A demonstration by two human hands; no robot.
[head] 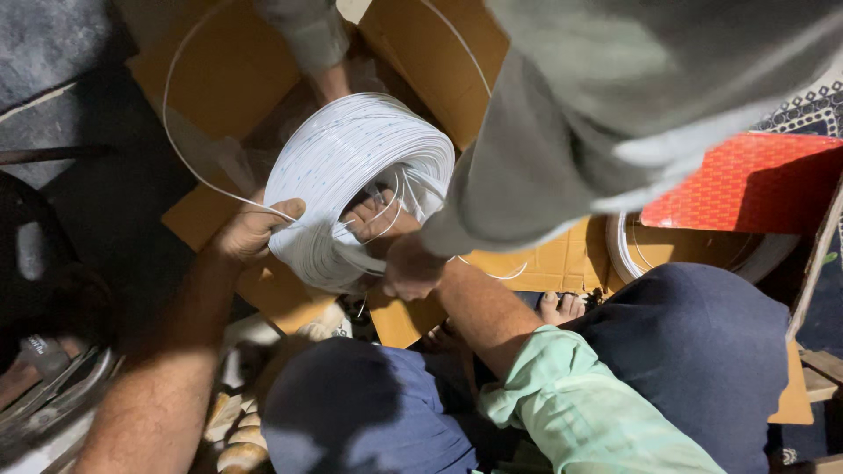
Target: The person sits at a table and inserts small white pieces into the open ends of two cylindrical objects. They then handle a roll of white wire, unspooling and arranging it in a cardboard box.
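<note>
Here the coil of white wire [351, 184] stands tilted on edge over brown cardboard [237, 70], its opening facing five o'clock. The left hand [250, 230] clasps its rim at eight o'clock; the right hand [408, 263] grips through the centre. A co-worker's grey sleeve [544, 149] crosses at two o'clock.

Dim indoor light, bright centre — dark left side, soft edges
</note>
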